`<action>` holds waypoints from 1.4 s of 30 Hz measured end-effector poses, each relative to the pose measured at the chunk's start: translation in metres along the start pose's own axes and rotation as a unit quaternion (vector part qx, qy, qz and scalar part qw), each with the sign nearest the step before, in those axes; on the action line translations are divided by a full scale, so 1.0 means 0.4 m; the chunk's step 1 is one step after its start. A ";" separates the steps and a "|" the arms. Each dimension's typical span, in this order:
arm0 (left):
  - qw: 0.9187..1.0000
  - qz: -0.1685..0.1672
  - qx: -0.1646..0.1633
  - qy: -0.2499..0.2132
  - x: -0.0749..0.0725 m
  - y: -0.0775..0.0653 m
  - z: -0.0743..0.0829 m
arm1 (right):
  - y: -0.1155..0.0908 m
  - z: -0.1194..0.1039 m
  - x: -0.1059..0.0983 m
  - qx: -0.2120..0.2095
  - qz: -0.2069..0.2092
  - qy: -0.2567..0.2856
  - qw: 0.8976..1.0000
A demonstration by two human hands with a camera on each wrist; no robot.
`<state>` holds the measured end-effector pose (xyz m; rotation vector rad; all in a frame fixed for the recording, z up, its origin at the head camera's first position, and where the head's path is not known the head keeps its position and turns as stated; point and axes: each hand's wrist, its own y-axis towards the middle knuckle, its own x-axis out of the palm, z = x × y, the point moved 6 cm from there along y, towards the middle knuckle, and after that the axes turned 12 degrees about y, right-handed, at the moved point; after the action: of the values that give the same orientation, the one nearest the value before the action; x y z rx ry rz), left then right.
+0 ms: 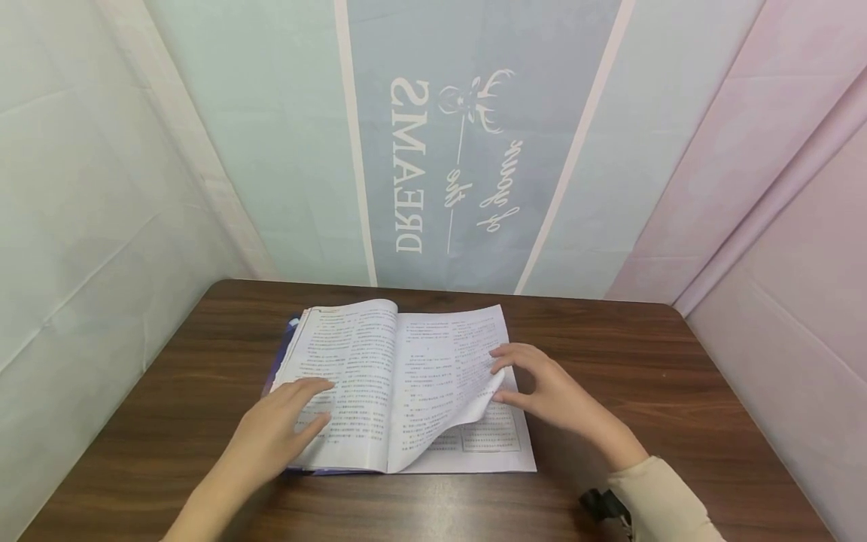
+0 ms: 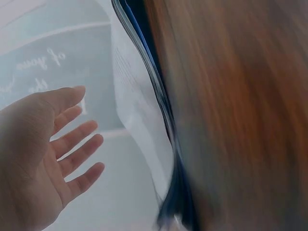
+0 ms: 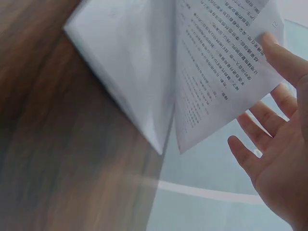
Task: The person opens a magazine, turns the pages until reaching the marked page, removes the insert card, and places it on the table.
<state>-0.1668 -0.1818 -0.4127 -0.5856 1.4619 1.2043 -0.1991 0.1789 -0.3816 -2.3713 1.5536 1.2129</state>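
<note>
An open book (image 1: 352,376) with printed pages lies on the table, its blue cover showing along the left edge. Between thumb and fingers, my right hand (image 1: 549,388) holds the outer edge of a right-hand page (image 1: 440,399), whose lower corner curls up off the sheet beneath. The right wrist view shows the thumb on one face of that lifted page (image 3: 216,72) and the fingers behind it. Over the left pages hovers my left hand (image 1: 278,421), fingers spread and holding nothing. In the left wrist view this hand (image 2: 53,149) appears apart from the book's edge (image 2: 144,96).
The dark wood-grain table (image 1: 630,361) extends on both sides of the book. A fabric backdrop (image 1: 467,188) with lettering and a deer head stands behind it, with pale cloth walls (image 1: 88,226) to the sides. A black strap (image 1: 603,504) sits at the right wrist.
</note>
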 end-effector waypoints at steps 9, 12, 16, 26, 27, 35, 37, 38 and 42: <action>0.997 0.047 0.064 -0.011 -0.014 0.028 0.093 | 0.062 -0.049 0.010 0.006 0.001 0.015 1.000; 0.993 0.075 0.091 -0.018 -0.027 0.033 0.126 | 0.080 -0.066 0.014 0.000 0.004 0.015 1.000; 0.988 0.099 0.113 -0.035 -0.044 0.040 0.164 | 0.103 -0.093 0.017 -0.018 0.011 0.016 1.000; 0.981 0.118 0.139 -0.060 -0.067 0.064 0.231 | 0.145 -0.152 0.045 -0.035 -0.003 -0.011 0.999; 0.981 0.120 0.141 -0.062 -0.069 0.067 0.235 | 0.148 -0.160 0.048 -0.039 -0.005 -0.020 0.999; 0.975 0.146 0.150 -0.074 -0.084 0.080 0.258 | 0.173 -0.211 0.065 -0.067 -0.014 -0.048 0.997; 0.974 0.153 0.147 -0.081 -0.086 0.081 0.260 | 0.177 -0.217 0.070 -0.072 -0.016 -0.049 0.996; 0.973 0.157 0.146 -0.084 -0.087 0.081 0.260 | 0.179 -0.219 0.072 -0.075 -0.017 -0.049 0.996; 0.969 0.178 0.143 -0.091 -0.094 0.079 0.259 | 0.181 -0.229 0.074 -0.086 -0.014 -0.048 0.995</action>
<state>-0.1395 -0.0869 -0.3546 -0.0122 1.5871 1.2510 -0.1985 0.0807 -0.3119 -2.3860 1.4362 1.4854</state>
